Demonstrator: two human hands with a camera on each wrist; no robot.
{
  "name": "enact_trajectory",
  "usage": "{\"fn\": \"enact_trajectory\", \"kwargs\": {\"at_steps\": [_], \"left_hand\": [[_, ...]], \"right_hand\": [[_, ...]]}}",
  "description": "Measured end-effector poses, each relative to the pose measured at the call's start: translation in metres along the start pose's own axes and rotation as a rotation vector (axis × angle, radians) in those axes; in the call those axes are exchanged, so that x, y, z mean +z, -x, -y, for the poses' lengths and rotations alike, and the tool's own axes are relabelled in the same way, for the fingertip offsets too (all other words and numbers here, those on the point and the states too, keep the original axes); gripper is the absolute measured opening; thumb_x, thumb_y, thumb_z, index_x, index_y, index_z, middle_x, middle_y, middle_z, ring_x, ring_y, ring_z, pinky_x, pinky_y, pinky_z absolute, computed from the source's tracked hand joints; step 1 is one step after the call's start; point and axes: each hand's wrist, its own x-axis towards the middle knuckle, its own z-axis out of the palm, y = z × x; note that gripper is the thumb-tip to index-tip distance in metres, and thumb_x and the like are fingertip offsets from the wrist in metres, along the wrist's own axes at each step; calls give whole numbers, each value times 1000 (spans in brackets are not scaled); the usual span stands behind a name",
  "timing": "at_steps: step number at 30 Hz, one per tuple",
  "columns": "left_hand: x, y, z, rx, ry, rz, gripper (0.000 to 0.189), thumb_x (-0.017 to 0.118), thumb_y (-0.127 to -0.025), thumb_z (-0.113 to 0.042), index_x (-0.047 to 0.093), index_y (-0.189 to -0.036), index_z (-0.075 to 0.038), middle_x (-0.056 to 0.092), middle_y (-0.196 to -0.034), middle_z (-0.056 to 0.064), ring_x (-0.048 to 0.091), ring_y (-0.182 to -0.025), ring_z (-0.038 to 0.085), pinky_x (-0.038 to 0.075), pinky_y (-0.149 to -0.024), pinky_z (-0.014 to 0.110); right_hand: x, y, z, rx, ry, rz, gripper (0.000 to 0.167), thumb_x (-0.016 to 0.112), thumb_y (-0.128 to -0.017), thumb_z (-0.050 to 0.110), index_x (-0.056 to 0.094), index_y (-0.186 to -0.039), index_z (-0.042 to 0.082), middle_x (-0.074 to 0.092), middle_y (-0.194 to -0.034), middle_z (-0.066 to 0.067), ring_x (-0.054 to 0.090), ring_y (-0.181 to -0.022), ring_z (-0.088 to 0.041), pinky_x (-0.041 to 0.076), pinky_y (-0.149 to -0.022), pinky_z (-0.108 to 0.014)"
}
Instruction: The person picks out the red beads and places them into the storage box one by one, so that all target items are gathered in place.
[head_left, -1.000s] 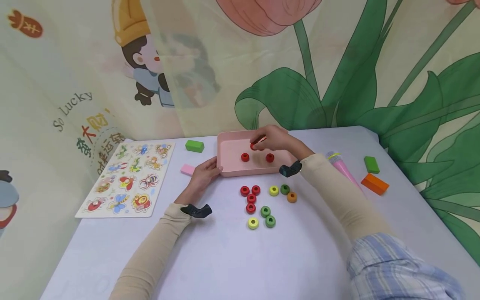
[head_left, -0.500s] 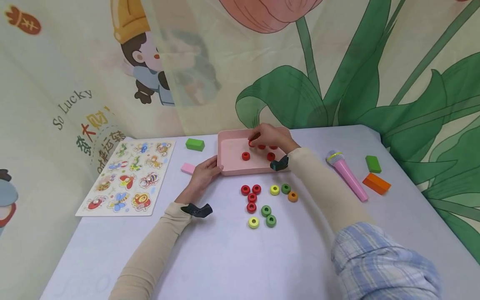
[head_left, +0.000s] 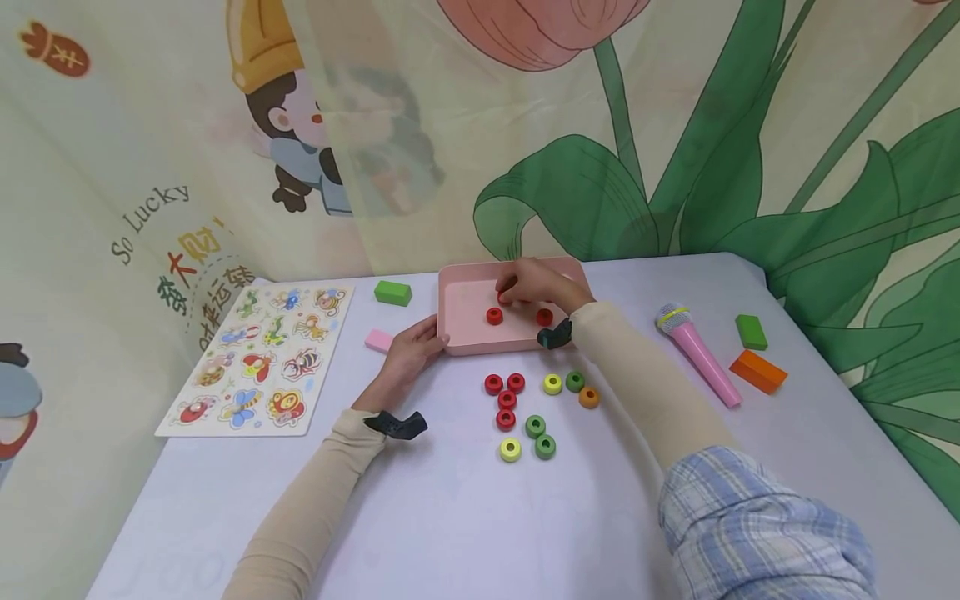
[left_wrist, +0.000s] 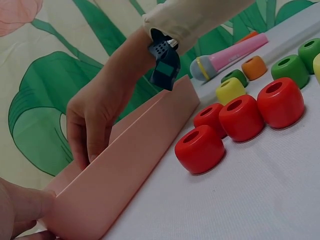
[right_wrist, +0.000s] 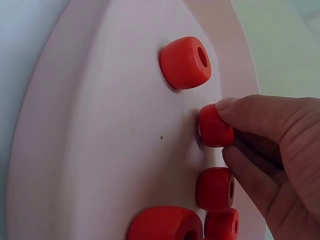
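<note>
My right hand (head_left: 538, 283) is over the back of a shallow pink tray (head_left: 448, 302), pinching a red bead (right_wrist: 212, 131) between thumb and fingers, low over the tray floor. Several other red beads lie around it in the tray, one (right_wrist: 186, 63) to one side and another (right_wrist: 212, 189) just under the fingers in the right wrist view. At the tray's front left corner, my left hand (head_left: 411, 350) grips the edge, with its thumb (left_wrist: 30, 204) against the wall in the left wrist view. The right hand hides part of the tray's back in the head view.
In front of the tray lie loose red beads (head_left: 506, 400), yellow ones (head_left: 510, 450), green ones (head_left: 545, 447) and an orange one (head_left: 588, 397). An insect puzzle board (head_left: 258, 358) lies left. Rightward are a pink toy microphone (head_left: 701, 358), a green block (head_left: 751, 332) and an orange block (head_left: 758, 372).
My right hand and forearm have shifted left, uncovering the microphone, and the pinched red bead has come down slightly in the tray. The left hand keeps its hold on the corner.
</note>
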Motion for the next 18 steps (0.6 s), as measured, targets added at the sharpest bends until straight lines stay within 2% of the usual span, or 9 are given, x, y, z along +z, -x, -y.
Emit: {"fn": "enact_trajectory", "kwargs": {"at_steps": [7, 12, 18], "left_hand": [[1, 0, 0, 2, 0, -9, 60, 59, -96, 2, 35, -150, 1, 38, -152, 17, 42, -135, 23, 40, -107, 32], [1, 2, -1, 2, 2, -5, 60, 59, -96, 3, 35, -150, 2, 38, -152, 18, 41, -136, 23, 40, -107, 33], [2, 3, -2, 5, 17, 8, 60, 58, -96, 4, 32, -150, 4, 35, -154, 18, 38, -138, 24, 39, -108, 34]], "right_hand": [[1, -3, 3, 33, 15, 9, 21, 69, -93, 12, 70, -113, 6, 62, -102, -10, 57, -82, -27, 54, -70, -33], [0, 1, 3, 25, 15, 5, 21, 69, -93, 13, 70, -113, 7, 62, -100, -10, 57, -80, -28, 54, -68, -33], [-4, 8, 4, 15, 20, -25, 28, 70, -93, 18, 68, -119, 9, 63, -104, -8, 59, -84, -31, 54, -69, -36]]}}
